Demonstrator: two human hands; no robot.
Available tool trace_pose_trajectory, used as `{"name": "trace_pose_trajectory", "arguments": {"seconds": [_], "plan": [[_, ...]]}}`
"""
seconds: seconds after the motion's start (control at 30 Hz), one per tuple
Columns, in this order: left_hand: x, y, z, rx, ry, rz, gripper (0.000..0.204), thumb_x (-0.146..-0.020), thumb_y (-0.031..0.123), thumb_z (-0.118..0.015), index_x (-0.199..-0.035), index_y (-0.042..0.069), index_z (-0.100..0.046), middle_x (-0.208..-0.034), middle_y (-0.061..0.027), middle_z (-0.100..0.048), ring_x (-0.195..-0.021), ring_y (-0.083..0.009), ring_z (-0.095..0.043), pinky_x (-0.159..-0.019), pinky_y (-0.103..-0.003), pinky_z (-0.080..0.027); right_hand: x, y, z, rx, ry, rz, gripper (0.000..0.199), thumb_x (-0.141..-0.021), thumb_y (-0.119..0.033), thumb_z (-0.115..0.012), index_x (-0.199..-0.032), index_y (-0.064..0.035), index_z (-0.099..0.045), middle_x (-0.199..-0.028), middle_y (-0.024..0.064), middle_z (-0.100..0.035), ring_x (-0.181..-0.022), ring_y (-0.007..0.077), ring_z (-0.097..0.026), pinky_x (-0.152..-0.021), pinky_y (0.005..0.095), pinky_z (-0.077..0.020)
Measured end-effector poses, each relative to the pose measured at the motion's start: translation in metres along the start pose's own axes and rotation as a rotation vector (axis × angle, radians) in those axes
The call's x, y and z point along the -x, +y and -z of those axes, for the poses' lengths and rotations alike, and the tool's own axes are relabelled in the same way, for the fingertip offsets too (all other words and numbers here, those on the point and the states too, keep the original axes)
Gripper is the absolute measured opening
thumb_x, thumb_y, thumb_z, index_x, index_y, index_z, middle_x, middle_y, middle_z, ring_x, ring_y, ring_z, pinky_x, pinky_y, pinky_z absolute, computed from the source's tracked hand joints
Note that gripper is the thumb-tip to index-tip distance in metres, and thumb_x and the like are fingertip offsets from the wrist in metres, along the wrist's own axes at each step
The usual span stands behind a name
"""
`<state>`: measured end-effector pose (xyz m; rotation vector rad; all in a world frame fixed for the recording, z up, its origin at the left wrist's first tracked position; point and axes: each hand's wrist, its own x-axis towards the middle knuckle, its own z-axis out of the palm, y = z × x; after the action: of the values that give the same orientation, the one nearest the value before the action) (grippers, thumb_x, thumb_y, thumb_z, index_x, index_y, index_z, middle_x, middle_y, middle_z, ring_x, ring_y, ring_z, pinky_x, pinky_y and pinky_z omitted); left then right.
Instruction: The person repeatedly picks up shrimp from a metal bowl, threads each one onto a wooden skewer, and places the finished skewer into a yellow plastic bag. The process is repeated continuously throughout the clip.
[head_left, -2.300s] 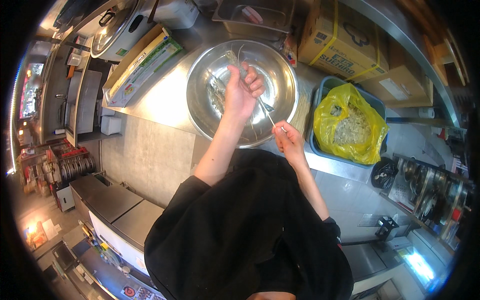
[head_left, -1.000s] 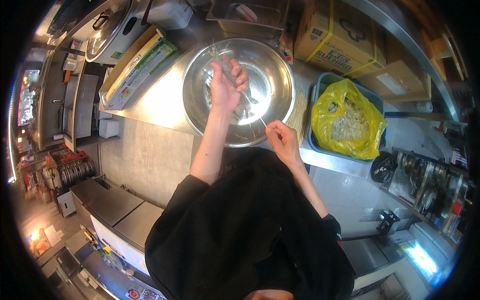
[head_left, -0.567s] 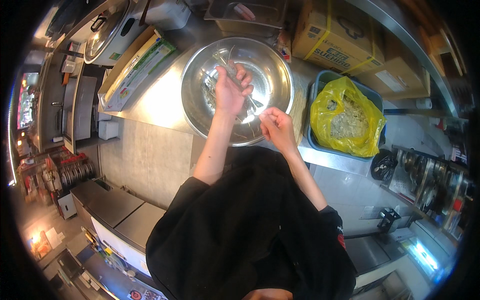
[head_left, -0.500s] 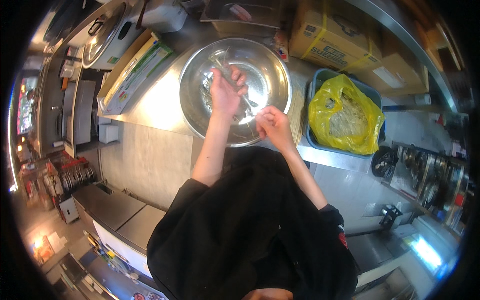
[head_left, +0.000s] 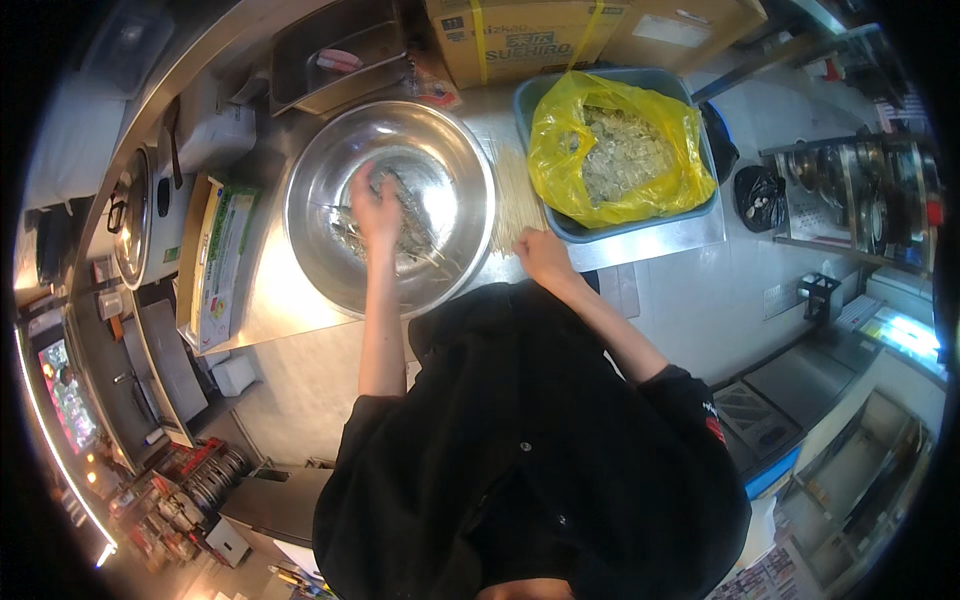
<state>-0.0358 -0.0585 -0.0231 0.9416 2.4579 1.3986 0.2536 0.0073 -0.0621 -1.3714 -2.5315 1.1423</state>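
In the wide steel bowl (head_left: 462, 262) lies a heap of grey, shrimp-like pieces (head_left: 415, 235), with thin pale sticks poking out among them. My left hand (head_left: 376, 215) is down inside the bowl over this heap. Motion blurs its fingers, so their grip does not show. Right of the bowl, a row of thin bamboo skewers (head_left: 513, 195) lies on the steel counter. At their near ends is my right hand (head_left: 545, 257), its fingers closed. Whether a skewer is between the fingertips is hidden.
A blue-grey tub (head_left: 640, 228) holds a yellow plastic bag (head_left: 555, 135) of glassy grey pieces. Cardboard boxes (head_left: 540, 45) stand behind it. A deep steel pan (head_left: 300, 80) sits beyond the bowl. To the left is a long open carton (head_left: 215, 265) at the counter's (head_left: 262, 310) edge.
The view has shifted, so the bowl appears farther left. My hands were together over the bowl around a thin stick; now they are apart, the right one beside the skewers.
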Motion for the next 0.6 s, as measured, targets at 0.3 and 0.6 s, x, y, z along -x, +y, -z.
{"name": "trace_pose_trajectory", "arguments": {"seconds": [0.3, 0.6], "plan": [[0.045, 0.216, -0.122, 0.305, -0.696, -0.67, 0.02, -0.086, 0.006, -0.064, -0.105, 0.003, -0.067, -0.105, -0.017, -0.068, -0.1, -0.0345, -0.065, -0.088, -0.04, -0.051, -0.086, 0.045, -0.109, 0.286, 0.121, 0.307, 0.034, -0.097, -0.018, -0.048, -0.126, -0.0034, -0.059, -0.128, 0.0204, -0.059, -0.124, 0.0319, -0.054, -0.11, 0.0446, -0.034], [0.044, 0.157, -0.29, -0.77, -0.815, -0.453, 0.035, -0.082, 0.006, -0.063, -0.115, -0.005, -0.062, -0.116, -0.0219, -0.065, -0.118, -0.0359, -0.056, -0.096, -0.042, -0.05, -0.092, 0.081, -0.159, 1.302, 0.189, 0.443, 0.045, -0.103, -0.02, -0.037, -0.145, -0.0043, -0.04, -0.15, 0.0101, -0.04, -0.139, 0.028, -0.034, -0.116, 0.0495, -0.0258]]}}
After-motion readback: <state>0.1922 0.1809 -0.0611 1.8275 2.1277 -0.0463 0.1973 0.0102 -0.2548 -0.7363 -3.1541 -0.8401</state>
